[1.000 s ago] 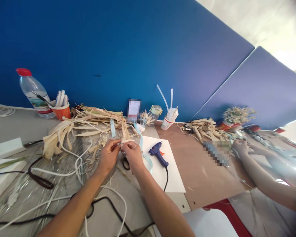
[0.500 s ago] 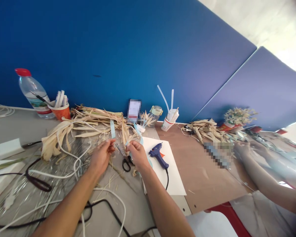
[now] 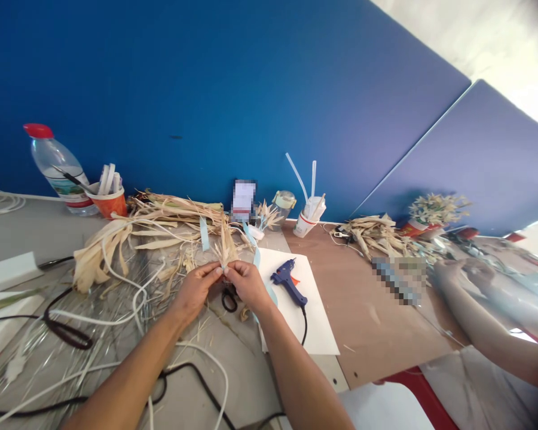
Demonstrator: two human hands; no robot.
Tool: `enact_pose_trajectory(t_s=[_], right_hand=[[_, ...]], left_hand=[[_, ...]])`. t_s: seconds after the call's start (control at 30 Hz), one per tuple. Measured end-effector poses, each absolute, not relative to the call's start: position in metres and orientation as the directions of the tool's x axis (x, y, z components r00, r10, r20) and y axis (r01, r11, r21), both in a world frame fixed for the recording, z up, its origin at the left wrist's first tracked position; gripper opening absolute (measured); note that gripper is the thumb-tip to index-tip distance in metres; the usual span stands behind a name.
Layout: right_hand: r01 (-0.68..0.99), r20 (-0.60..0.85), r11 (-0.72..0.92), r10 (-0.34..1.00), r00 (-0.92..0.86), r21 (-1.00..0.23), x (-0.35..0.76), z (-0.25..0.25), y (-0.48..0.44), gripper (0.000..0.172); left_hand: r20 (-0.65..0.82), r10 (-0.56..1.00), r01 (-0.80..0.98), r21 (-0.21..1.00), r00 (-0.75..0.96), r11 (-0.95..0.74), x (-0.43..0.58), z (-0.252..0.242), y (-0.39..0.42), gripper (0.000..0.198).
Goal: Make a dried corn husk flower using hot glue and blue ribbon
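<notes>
In front of me, my left hand (image 3: 197, 291) and my right hand (image 3: 247, 285) meet with their fingertips pinched at the lower end of a pale dried corn husk piece (image 3: 225, 243), whose pointed leaves stand up. A bit of pale blue shows at the pinched base; the fingers hide most of it. Just beneath the hands are the black handles of scissors (image 3: 229, 300). A light blue strip (image 3: 204, 233) rests among husks to the left, and a light blue ribbon (image 3: 257, 255) trails behind my right hand. Right of it, a blue glue gun (image 3: 289, 282) lies on white paper (image 3: 319, 325).
Dried husks (image 3: 174, 210) are heaped along the blue partition (image 3: 183, 89). White cables (image 3: 116, 319) and clear plastic wrap cover the left side. A bottle (image 3: 63, 170), an orange cup (image 3: 110, 204) and a cup with straws (image 3: 305, 222) stand behind. A co-worker's arms (image 3: 479, 316) are at right.
My left hand has moved right and slightly down, so its fingertips now touch the husk piece beside my right hand's. My right hand has shifted slightly left.
</notes>
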State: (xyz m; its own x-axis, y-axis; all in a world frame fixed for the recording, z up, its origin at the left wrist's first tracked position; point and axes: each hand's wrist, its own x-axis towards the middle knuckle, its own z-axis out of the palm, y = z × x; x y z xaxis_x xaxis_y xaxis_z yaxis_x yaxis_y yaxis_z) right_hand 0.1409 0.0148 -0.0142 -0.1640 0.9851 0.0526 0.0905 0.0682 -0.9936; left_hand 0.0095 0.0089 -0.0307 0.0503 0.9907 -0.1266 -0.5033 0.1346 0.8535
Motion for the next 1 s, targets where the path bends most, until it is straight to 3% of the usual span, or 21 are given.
enact_pose_trajectory(t_s=[0.17, 0.37, 0.57, 0.73, 1.0], right_hand=[[0.160, 0.025, 0.038, 0.996, -0.083, -0.986, 0.140, -0.010, 0.013, 0.016], [0.295, 0.040, 0.033, 0.999, 0.018, -0.955, 0.134, -0.005, 0.009, 0.013], [0.487, 0.228, 0.207, 0.973, -0.017, -0.848, 0.127, -0.003, 0.004, 0.014], [0.628, 0.272, 0.218, 0.962, -0.010, -0.747, 0.123, 0.001, -0.001, 0.014], [0.652, 0.314, 0.250, 0.949, -0.018, -0.716, 0.120, 0.002, -0.004, 0.014]], left_hand=[[-0.153, 0.987, -0.483, 0.861, 0.051, 0.158, 0.011, -0.032, 0.009, 0.026], [-0.174, 0.983, -0.587, 0.790, 0.062, 0.177, 0.015, -0.025, 0.006, 0.020], [-0.260, 0.961, -0.745, 0.623, 0.090, 0.238, 0.014, -0.017, 0.004, 0.017], [-0.252, 0.962, -0.725, 0.643, 0.107, 0.249, 0.011, -0.019, 0.005, 0.014], [-0.203, 0.966, -0.725, 0.641, 0.159, 0.254, 0.009, -0.020, 0.004, 0.014]])
